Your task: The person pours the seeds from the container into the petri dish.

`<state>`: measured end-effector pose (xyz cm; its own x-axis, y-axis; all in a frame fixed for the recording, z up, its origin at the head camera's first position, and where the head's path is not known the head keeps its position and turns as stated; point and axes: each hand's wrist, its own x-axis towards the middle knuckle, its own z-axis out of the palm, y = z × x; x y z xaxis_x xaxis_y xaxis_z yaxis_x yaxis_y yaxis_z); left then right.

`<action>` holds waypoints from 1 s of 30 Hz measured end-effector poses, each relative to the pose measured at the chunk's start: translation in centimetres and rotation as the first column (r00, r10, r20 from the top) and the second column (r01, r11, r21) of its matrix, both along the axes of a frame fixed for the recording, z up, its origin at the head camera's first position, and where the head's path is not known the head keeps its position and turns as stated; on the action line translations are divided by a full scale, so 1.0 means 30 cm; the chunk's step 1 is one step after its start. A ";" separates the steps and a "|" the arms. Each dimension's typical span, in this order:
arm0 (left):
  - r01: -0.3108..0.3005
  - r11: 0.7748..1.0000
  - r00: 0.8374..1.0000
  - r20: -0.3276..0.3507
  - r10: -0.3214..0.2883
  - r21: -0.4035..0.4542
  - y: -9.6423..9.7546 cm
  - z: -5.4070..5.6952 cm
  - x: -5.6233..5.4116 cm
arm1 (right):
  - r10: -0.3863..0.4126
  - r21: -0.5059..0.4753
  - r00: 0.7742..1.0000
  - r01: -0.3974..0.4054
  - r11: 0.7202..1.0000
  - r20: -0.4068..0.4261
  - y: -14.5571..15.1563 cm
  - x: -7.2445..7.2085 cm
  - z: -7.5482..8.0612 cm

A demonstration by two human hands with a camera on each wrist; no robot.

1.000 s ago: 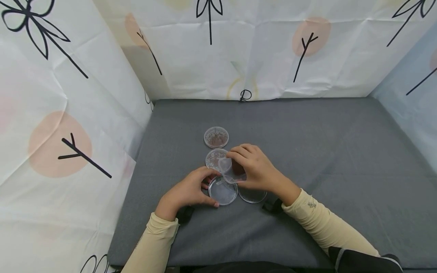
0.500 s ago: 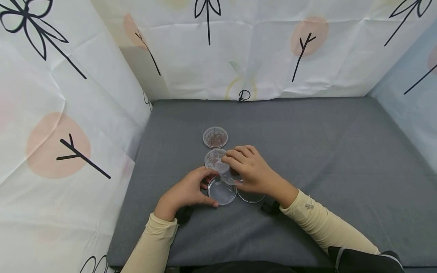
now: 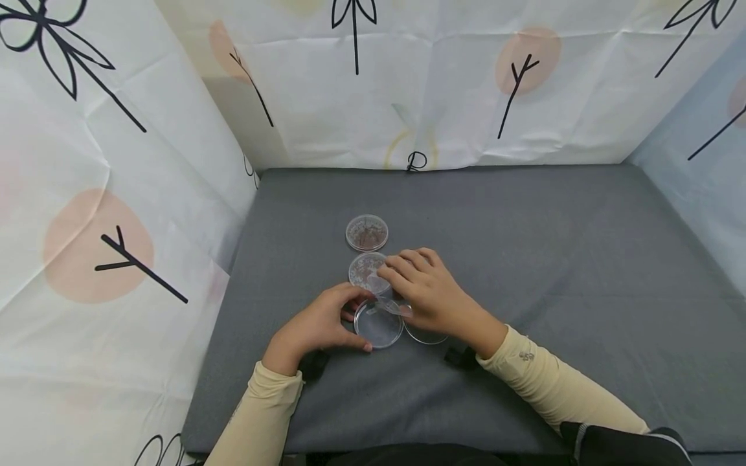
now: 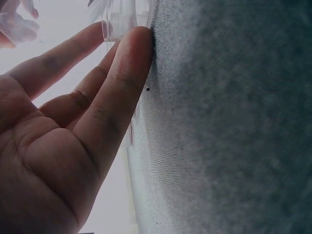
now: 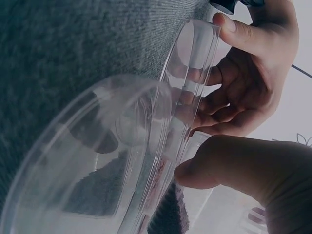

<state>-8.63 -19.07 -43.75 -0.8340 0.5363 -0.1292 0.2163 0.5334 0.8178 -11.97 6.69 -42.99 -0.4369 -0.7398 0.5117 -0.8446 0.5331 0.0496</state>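
My left hand [image 3: 320, 323] holds a clear petri dish [image 3: 379, 329] on the table, thumb at its near side and fingers at its far side. In the right wrist view, the left thumb [image 5: 236, 34] and fingers are curved about the dish's wall. Over the dish's far edge, my right hand [image 3: 428, 291] pinches a tilted clear plastic container [image 3: 394, 307], partly hidden behind the fingers. Another clear dish [image 3: 428, 336] lies below the right hand and looms large in the right wrist view. Beyond the hands lies a petri dish with pale specks [image 3: 367, 270], partly covered by the right fingers.
Farther back stands a petri dish with brownish, thread-like contents [image 3: 367, 233]. Grey cloth covers the table [image 3: 553, 272]. White patterned sheets [image 3: 466, 97] hang along its back and left side. Black wrist devices [image 3: 460, 357] sit under both wrists.
The right hand has shifted slightly left, and the clear container in it has tipped until it shows nearly edge-on. The left hand and the dishes stay about where they were.
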 end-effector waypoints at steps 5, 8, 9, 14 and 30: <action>0.007 1.000 1.000 -0.006 -0.007 0.000 -0.001 0.001 0.001 | -0.022 0.051 1.000 0.022 0.998 0.002 -0.007 0.011 0.004; 0.008 1.000 1.000 -0.007 -0.008 0.004 -0.001 0.001 0.001 | -0.024 0.064 1.000 0.025 0.998 -0.012 -0.009 0.016 0.005; 0.008 1.000 1.000 -0.006 -0.008 0.003 -0.001 0.002 0.001 | -0.026 0.072 0.999 0.027 0.997 -0.023 -0.010 0.017 0.005; 0.013 1.000 1.000 -0.022 -0.013 0.004 -0.001 -0.001 0.001 | -0.012 0.113 0.994 0.024 0.993 -0.105 -0.011 0.028 0.006; 0.010 1.000 1.000 -0.025 -0.010 0.022 -0.004 -0.011 -0.001 | -0.007 0.117 0.991 0.023 0.993 -0.131 -0.016 0.040 0.008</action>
<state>-8.66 -19.19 -44.07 -0.8315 0.5470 -0.0969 0.2416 0.5131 0.8236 -10.75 6.20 -42.74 -0.3836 -0.7921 0.4748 -0.8188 0.5295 0.2218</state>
